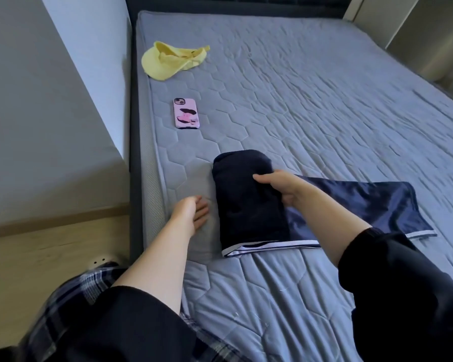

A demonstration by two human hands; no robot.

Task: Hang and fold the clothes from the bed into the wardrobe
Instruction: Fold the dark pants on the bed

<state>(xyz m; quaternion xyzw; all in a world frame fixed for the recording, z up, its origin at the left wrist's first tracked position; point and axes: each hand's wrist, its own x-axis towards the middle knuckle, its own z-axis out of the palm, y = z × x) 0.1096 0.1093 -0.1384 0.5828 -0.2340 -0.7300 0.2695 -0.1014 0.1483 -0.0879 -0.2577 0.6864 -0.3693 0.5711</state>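
A dark navy satin garment (249, 212) with white trim lies partly folded on the grey quilted mattress (324, 105), near its front left edge. My right hand (280, 186) grips the folded layer at its right side, fingers curled over the cloth. The shiny unfolded part (372, 205) spreads out to the right. My left hand (191, 214) rests on the mattress just left of the garment, fingers relaxed and holding nothing. A yellow garment (170, 60) lies crumpled at the mattress's far left.
A phone in a pink case (186, 113) lies on the mattress between the yellow garment and the navy one. A white wall and wooden floor (37, 257) run along the bed's left side. Pale shelving (429, 35) stands at the far right.
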